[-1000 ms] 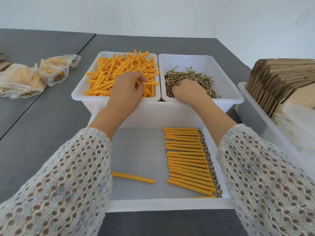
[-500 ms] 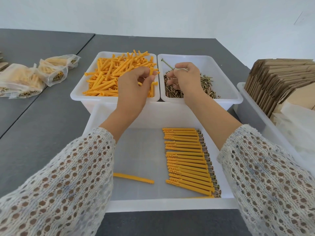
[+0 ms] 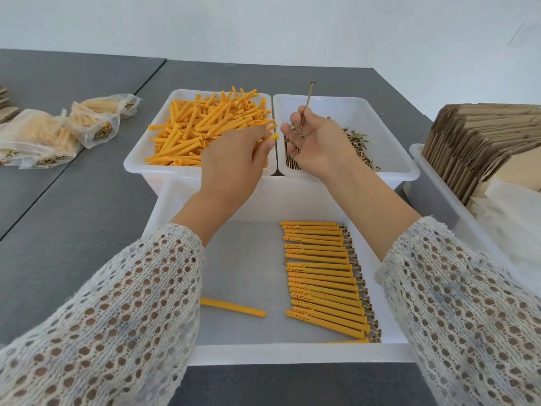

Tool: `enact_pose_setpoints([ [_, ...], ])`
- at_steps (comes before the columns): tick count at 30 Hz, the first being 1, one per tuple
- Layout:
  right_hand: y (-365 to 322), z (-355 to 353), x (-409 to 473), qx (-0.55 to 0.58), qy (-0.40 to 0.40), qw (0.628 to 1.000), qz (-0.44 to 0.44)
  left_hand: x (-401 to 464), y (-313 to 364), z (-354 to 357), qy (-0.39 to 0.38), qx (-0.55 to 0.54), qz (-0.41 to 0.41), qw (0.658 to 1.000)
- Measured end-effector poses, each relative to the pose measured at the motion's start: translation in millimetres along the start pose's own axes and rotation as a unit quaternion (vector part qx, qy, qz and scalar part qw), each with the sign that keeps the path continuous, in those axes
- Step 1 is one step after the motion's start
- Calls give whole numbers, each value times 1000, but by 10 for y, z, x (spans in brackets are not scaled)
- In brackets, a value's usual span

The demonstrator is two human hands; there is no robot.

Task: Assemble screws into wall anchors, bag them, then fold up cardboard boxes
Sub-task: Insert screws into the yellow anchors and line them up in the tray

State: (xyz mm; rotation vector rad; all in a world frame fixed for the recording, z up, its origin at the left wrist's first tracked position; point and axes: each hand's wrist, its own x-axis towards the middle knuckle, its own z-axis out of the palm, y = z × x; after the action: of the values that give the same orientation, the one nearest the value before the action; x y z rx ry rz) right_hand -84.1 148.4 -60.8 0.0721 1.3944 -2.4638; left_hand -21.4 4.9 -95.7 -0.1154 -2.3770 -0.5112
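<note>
Pairing: one screw to one anchor, over the two back bins; judged mid-assembly, bagging and boxes not begun.
Left hand (image 3: 231,162): over the near right corner of the anchor bin (image 3: 137,162), fingers curled round a yellow anchor (image 3: 270,138); only its flared end shows past the fingertips.
Right hand (image 3: 314,145): palm up over the near left corner of the screw bin (image 3: 395,174), fingers pinching one screw (image 3: 306,105) at its lower shank, head up, tilted slightly.
Anchor handling: light plastic, probably stiff enough to hold by the body, slightly flexible; grip mid-body, leave the open end clear.
Screw handling: thin metal, rigid, light, sharp tip, likely slick; a hold low on the shank lets the top wobble, so a grip nearer the middle would probably aim better.
Finished sets (image 3: 325,276): neat row along the right side of the front tray (image 3: 292,354), screw heads toward the right wall.
Loose anchor (image 3: 232,307): alone near the tray's front left, apart from the row.
Bags (image 3: 52,133): filled, translucent, at the table's left edge.
Cardboard (image 3: 483,142): flat blanks stood on edge in a bin at the right edge.
Surface: dark grey table (image 3: 87,215), matte, with a seam running left of the bins.
Room: plain pale wall behind; even light.
</note>
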Motion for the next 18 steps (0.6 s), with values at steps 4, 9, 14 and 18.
enact_pose_setpoints([
  [4,11,14,4,-35,43,998,-12,6,-17,-2,2,14,-16,1000],
  [9,-9,-6,-13,-102,9,994,-44,11,-32,7,0,29,-16,999],
  [14,24,45,-25,-171,14,982,-81,8,-48,14,8,33,-9,999],
  [18,55,66,-52,-222,-3,971,-89,2,-44,15,11,34,-10,999],
])
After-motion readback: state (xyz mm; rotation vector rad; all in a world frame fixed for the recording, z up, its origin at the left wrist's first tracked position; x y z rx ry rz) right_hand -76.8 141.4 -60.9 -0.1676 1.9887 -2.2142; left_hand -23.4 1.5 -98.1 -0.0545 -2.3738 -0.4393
